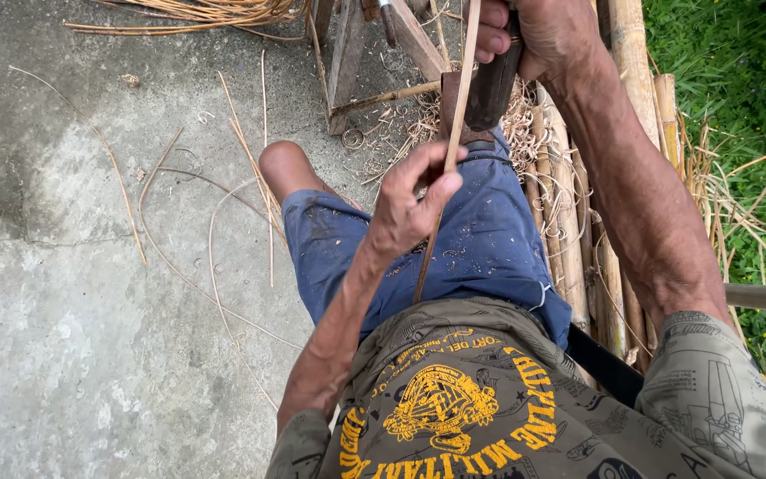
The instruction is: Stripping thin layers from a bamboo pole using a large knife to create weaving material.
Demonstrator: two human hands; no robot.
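thin tan rattan strip [443,168], upright over lap

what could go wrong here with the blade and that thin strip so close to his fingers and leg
1. The left hand pinches the thin strip just below the dark blade tool gripped by the right hand; a slip might cut the fingers.
2. The work sits over the thigh in blue shorts, so a slipping blade may hit the leg.
3. The strip's edges may give splinters to bare skin.

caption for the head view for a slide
Seated person's left hand pinches a thin bamboo strip while the right hand grips a dark-handled knife.
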